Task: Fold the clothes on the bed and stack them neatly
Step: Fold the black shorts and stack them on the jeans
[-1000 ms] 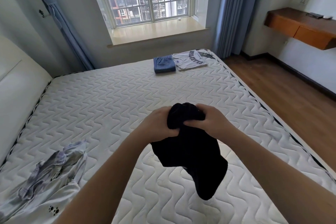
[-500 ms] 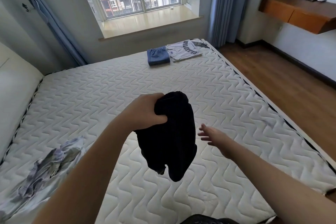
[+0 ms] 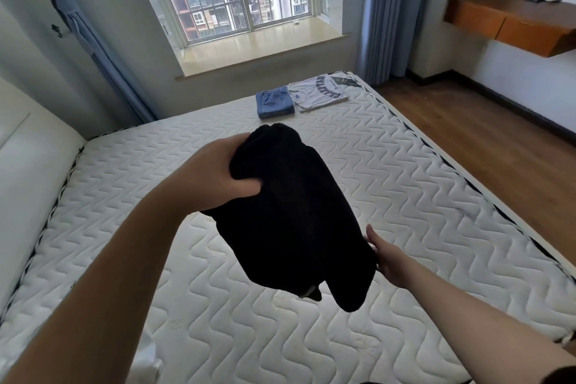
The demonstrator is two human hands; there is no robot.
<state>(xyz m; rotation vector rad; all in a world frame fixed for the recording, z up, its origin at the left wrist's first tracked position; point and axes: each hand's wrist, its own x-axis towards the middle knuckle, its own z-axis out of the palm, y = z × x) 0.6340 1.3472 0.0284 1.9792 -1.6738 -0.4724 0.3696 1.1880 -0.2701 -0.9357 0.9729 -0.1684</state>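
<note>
A black garment hangs bunched above the middle of the quilted white mattress. My left hand grips its top, thumb pressed into the cloth. My right hand is lower and to the right, fingers straight, touching the garment's hanging right edge; part of the hand is hidden behind the cloth. At the far end of the bed lie folded blue shorts and, beside them on the right, a folded white T-shirt with dark lettering.
A padded headboard runs along the bed's left side. Wooden floor lies to the right, under a wall-mounted wooden shelf. A window sill and blue curtains stand beyond the bed's far end.
My right hand let go of the garment's top, swung down and out, and now touches its lower right edge. The left hand kept its grip and lifted the garment. The view tilted up.
</note>
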